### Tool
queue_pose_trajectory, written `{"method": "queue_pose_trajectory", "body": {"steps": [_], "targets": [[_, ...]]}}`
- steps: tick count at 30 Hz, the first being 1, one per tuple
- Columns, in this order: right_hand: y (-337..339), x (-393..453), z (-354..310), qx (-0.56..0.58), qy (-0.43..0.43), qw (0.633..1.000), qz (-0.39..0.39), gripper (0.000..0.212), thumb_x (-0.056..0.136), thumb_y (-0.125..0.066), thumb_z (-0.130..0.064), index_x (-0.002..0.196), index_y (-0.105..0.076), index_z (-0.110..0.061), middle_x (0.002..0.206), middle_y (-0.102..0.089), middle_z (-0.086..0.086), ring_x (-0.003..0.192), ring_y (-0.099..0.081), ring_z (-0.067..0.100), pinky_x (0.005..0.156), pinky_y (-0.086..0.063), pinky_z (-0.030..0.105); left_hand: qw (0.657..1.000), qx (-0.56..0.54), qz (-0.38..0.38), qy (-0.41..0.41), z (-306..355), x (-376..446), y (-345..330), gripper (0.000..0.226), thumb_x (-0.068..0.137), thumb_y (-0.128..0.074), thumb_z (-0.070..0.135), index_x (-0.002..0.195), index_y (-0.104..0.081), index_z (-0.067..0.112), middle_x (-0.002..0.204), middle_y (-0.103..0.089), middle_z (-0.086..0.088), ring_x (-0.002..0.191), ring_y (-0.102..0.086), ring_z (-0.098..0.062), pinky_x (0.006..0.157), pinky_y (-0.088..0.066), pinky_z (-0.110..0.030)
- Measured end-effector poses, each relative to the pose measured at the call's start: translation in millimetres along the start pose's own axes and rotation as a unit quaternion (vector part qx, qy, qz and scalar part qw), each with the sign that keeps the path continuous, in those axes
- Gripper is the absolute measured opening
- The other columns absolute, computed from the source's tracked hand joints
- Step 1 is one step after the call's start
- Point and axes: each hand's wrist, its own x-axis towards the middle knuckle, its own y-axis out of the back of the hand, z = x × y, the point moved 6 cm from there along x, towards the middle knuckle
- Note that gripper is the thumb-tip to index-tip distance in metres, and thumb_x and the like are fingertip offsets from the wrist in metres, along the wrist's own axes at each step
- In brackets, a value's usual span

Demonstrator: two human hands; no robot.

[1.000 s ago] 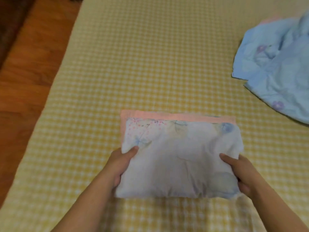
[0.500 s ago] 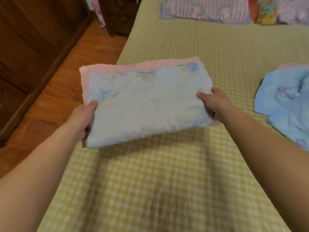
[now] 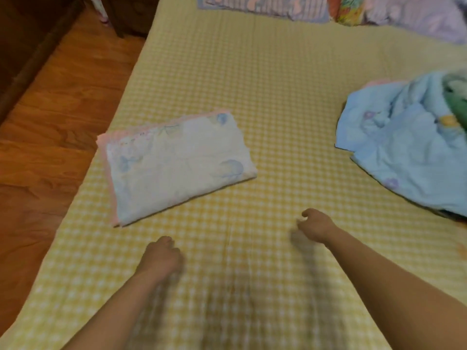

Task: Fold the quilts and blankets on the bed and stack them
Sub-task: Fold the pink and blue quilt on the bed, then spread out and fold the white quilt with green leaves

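Near the left edge of the bed (image 3: 265, 79) the folded floral quilt (image 3: 177, 165) lies flat to start the stack, my left hand (image 3: 161, 258) and right hand (image 3: 316, 227) loosely curled, holding nothing, free for the crumpled blue quilt (image 3: 404, 145) toward the right edge.

The checked bed (image 3: 278, 97) bears a folded quilt (image 3: 177, 165) and a crumpled blue blanket (image 3: 404, 152).
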Motion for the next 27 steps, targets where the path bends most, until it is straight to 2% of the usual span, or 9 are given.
{"method": "queue_pose_trajectory", "body": {"steps": [2, 5, 8, 10, 16, 19, 23, 25, 27], "targets": [[23.4, -13.2, 20.1, 0.006, 0.027, 0.999, 0.029, 0.049, 0.099, -0.052, -0.025, 0.145, -0.044, -0.011, 0.146, -0.049, 0.014, 0.126, -0.053, 0.03, 0.097, -0.045, 0.032, 0.999, -0.019, 0.016, -0.028, 41.7, -15.9, -8.3, 0.041, 0.095, -0.059, 0.03, 0.133, -0.059, 0.017, 0.129, -0.065, -0.01, 0.1, -0.065, -0.027, 0.08, -0.049, -0.031], [49.6, -35.8, 63.6, 0.003, 0.06, 0.997, 0.058, 0.046, 0.098, -0.054, -0.027, 0.142, -0.049, -0.015, 0.143, -0.05, 0.012, 0.125, -0.053, 0.028, 0.099, -0.043, 0.032, 0.997, -0.021, 0.013, -0.07, 106.0, -37.4, -40.2, 0.029, 0.096, -0.059, 0.019, 0.124, -0.065, 0.015, 0.12, -0.067, -0.011, 0.098, -0.065, -0.03, 0.083, -0.048, -0.033], [64.1, -52.6, 133.7, 0.011, 0.063, 0.996, 0.06, 0.043, 0.098, -0.054, -0.03, 0.139, -0.051, -0.019, 0.14, -0.051, 0.009, 0.121, -0.055, 0.026, 0.1, -0.045, 0.033, 0.993, 0.005, -0.016, -0.115, 174.2, -68.0, -93.6, 0.021, 0.098, -0.057, 0.016, 0.116, -0.066, 0.014, 0.111, -0.067, -0.009, 0.084, -0.063, -0.025, 0.071, -0.045, -0.028], [72.9, -57.2, 193.0, 0.049, 0.047, 0.996, 0.062, 0.04, 0.098, -0.054, -0.031, 0.137, -0.053, -0.021, 0.139, -0.051, 0.006, 0.118, -0.055, 0.023, 0.095, -0.047, 0.033, 0.989, 0.021, -0.042, -0.142, 215.4, -88.8, -138.6, 0.021, 0.099, -0.056, 0.018, 0.117, -0.065, 0.015, 0.107, -0.067, -0.007, 0.085, -0.064, -0.022, 0.067, -0.044, -0.026], [103.3, -31.1, 378.3, 0.156, 0.017, 0.984, 0.089, 0.037, 0.098, -0.054, -0.028, 0.133, -0.057, -0.018, 0.136, -0.056, 0.006, 0.115, -0.057, 0.022, 0.089, -0.047, 0.03, 0.978, 0.068, -0.069, -0.185, 300.4, -159.5, -287.5, 0.023, 0.1, -0.056, 0.022, 0.12, -0.066, 0.02, 0.109, -0.069, 0.001, 0.096, -0.067, -0.02, 0.087, -0.049, -0.034], [117.8, -19.4, 461.1, 0.197, 0.019, 0.976, 0.096, 0.036, 0.097, -0.055, -0.027, 0.132, -0.058, -0.018, 0.133, -0.058, 0.004, 0.115, -0.058, 0.022, 0.088, -0.047, 0.03, 0.982, 0.069, -0.07, -0.163, 329.1, -188.8, -368.2, 0.023, 0.101, -0.055, 0.021, 0.122, -0.064, 0.02, 0.105, -0.068, 0.001, 0.091, -0.067, -0.021, 0.08, -0.05, -0.032], [137.3, -33.4, 574.8, 0.245, -0.028, 0.963, 0.108, 0.034, 0.097, -0.056, -0.023, 0.13, -0.06, -0.018, 0.127, -0.062, 0.003, 0.112, -0.059, 0.022, 0.086, -0.046, 0.027, 0.978, 0.1, -0.077, -0.169, 380.7, -230.6, -463.0, 0.031, 0.102, -0.052, 0.024, 0.131, -0.06, 0.019, 0.123, -0.063, -0.004, 0.091, -0.063, -0.016, 0.077, -0.045, -0.029], [149.7, -46.7, 625.2, 0.249, -0.067, 0.96, 0.11, 0.033, 0.095, -0.056, -0.02, 0.128, -0.061, -0.017, 0.126, -0.063, 0.005, 0.113, -0.058, 0.024, 0.09, -0.046, 0.028, 0.973, 0.11, -0.093, -0.18, 404.4, -265.3, -493.4, 0.031, 0.103, -0.052, 0.024, 0.132, -0.059, 0.02, 0.126, -0.061, -0.003, 0.096, -0.062, -0.017, 0.077, -0.043, -0.027], [165.1, -62.7, 661.8, 0.272, -0.105, 0.949, 0.117, 0.032, 0.094, -0.055, -0.018, 0.125, -0.063, -0.018, 0.124, -0.064, 0.006, 0.11, -0.059, 0.026, 0.092, -0.048, 0.031, 0.965, 0.128, -0.109, -0.204, 429.3, -302.0, -504.9, 0.03, 0.103, -0.052, 0.025, 0.132, -0.059, 0.022, 0.125, -0.06, 0.002, 0.097, -0.061, -0.015, 0.071, -0.044, -0.023]]}}
